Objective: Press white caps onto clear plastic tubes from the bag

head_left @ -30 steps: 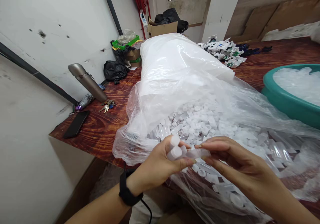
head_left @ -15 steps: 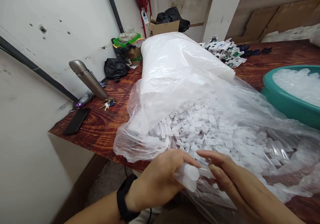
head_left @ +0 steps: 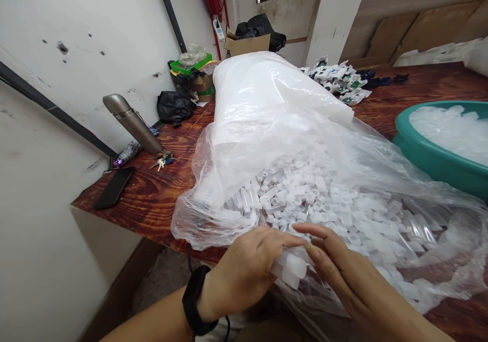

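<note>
A large clear plastic bag lies on the wooden table, its open mouth full of small translucent white tubes. My left hand, with a black band on its wrist, is closed around a few of these white tubes at the bag's near edge. My right hand lies right beside it, fingers curved and touching the same tubes and the bag's plastic; I cannot make out whether it grips one.
A teal basin heaped with pale pieces stands at the right. At the table's left lie a black phone, keys and a metal flask. Black bags, a green tray and a cardboard box sit at the back, white packets at the back right.
Both hands have dropped from in front of the bag's mouth to its near lower edge, still holding the tubes. The view has shifted slightly.
</note>
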Demonstrator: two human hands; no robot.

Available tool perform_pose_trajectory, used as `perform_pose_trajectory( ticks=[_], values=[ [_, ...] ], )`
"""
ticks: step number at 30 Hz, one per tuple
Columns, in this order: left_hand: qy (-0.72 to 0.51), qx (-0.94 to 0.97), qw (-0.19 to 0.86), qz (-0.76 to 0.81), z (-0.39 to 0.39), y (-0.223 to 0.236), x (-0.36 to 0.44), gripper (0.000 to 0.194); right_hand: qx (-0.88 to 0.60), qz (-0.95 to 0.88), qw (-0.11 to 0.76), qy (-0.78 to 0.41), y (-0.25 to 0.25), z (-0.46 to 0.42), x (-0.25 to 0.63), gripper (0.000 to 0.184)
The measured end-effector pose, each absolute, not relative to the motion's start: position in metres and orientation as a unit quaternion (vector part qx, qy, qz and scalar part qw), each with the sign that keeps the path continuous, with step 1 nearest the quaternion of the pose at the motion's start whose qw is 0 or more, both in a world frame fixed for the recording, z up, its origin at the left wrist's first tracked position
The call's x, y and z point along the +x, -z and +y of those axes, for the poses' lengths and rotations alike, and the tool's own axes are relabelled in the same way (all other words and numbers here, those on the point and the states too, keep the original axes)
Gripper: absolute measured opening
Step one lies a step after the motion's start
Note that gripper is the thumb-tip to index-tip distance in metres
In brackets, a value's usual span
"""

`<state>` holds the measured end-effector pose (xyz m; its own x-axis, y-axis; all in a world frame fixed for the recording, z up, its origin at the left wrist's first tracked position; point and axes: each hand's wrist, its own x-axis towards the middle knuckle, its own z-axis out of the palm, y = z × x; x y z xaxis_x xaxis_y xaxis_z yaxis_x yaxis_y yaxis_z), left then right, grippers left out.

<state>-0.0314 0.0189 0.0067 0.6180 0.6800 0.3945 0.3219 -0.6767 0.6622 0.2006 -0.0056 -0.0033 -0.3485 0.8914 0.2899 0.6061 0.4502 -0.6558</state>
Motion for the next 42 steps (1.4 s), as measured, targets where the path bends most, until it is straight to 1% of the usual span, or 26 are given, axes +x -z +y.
perform_pose_trajectory(
  ticks=[3, 5, 8, 10, 12, 13, 15, 16, 17, 19, 21, 24, 26, 28, 31, 34, 36, 37, 40, 42],
  values=[
    [-0.321, 0.848, 0.276, 0.317, 0.019, -0.003, -0.032, 0.039, -0.418, -0.821, 0.322, -0.218, 0.005, -0.005, 0.201, 0.038],
    [-0.304, 0.855, 0.274, 0.318, 0.018, 0.000, -0.031, 0.037, -0.393, -0.825, 0.336, -0.227, 0.005, -0.004, 0.200, 0.038],
    [-0.272, 0.875, 0.261, 0.303, 0.023, 0.002, -0.030, 0.030, -0.421, -0.802, 0.325, -0.272, 0.001, 0.001, 0.197, 0.030],
    [-0.253, 0.871, 0.267, 0.326, 0.036, -0.002, -0.031, 0.032, -0.452, -0.793, 0.292, -0.286, -0.002, 0.009, 0.202, 0.031],
    [-0.211, 0.853, 0.262, 0.399, 0.058, -0.012, -0.032, 0.036, -0.478, -0.805, 0.257, -0.240, -0.001, 0.022, 0.215, 0.040],
    [-0.179, 0.843, 0.246, 0.444, 0.071, -0.017, -0.032, 0.033, -0.485, -0.818, 0.241, -0.193, 0.002, 0.029, 0.223, 0.045],
    [-0.109, 0.830, 0.212, 0.505, 0.096, -0.025, -0.031, 0.019, -0.469, -0.854, 0.212, -0.080, 0.012, 0.043, 0.241, 0.052],
    [-0.086, 0.827, 0.199, 0.519, 0.106, -0.027, -0.030, 0.014, -0.461, -0.866, 0.192, -0.035, 0.019, 0.049, 0.249, 0.052],
    [-0.067, 0.825, 0.191, 0.528, 0.115, -0.028, -0.027, 0.014, -0.458, -0.870, 0.182, -0.008, 0.026, 0.053, 0.255, 0.051],
    [-0.039, 0.822, 0.178, 0.540, 0.126, -0.026, -0.022, 0.022, -0.458, -0.872, 0.171, 0.006, 0.038, 0.059, 0.262, 0.044],
    [-0.011, 0.822, 0.167, 0.544, 0.130, -0.023, -0.016, 0.024, -0.460, -0.871, 0.170, -0.001, 0.045, 0.061, 0.262, 0.038],
    [0.007, 0.828, 0.156, 0.538, 0.127, -0.024, -0.011, 0.016, -0.463, -0.868, 0.178, 0.000, 0.044, 0.064, 0.256, 0.036],
    [-0.001, 0.831, 0.150, 0.535, 0.122, -0.028, -0.012, 0.009, -0.467, -0.863, 0.191, -0.001, 0.041, 0.065, 0.253, 0.037],
    [-0.019, 0.833, 0.150, 0.533, 0.115, -0.033, -0.015, 0.007, -0.472, -0.856, 0.210, -0.007, 0.037, 0.066, 0.253, 0.039],
    [-0.050, 0.832, 0.179, 0.522, 0.098, -0.037, -0.020, 0.018, -0.493, -0.830, 0.258, -0.043, 0.033, 0.064, 0.254, 0.042],
    [-0.120, 0.803, 0.291, 0.506, 0.078, -0.035, -0.023, 0.029, -0.516, -0.775, 0.335, -0.143, 0.026, 0.058, 0.251, 0.040],
    [-0.163, 0.775, 0.364, 0.491, 0.066, -0.031, -0.024, 0.031, -0.507, -0.741, 0.378, -0.224, 0.017, 0.050, 0.245, 0.035],
    [-0.174, 0.767, 0.384, 0.484, 0.061, -0.029, -0.024, 0.030, -0.498, -0.727, 0.393, -0.262, 0.012, 0.046, 0.241, 0.032],
    [-0.197, 0.762, 0.409, 0.463, 0.051, -0.027, -0.024, 0.025, -0.480, -0.687, 0.416, -0.354, 0.000, 0.034, 0.229, 0.030],
    [-0.208, 0.765, 0.411, 0.450, 0.048, -0.028, -0.023, 0.022, -0.475, -0.669, 0.421, -0.387, -0.005, 0.028, 0.223, 0.028]
  ],
)
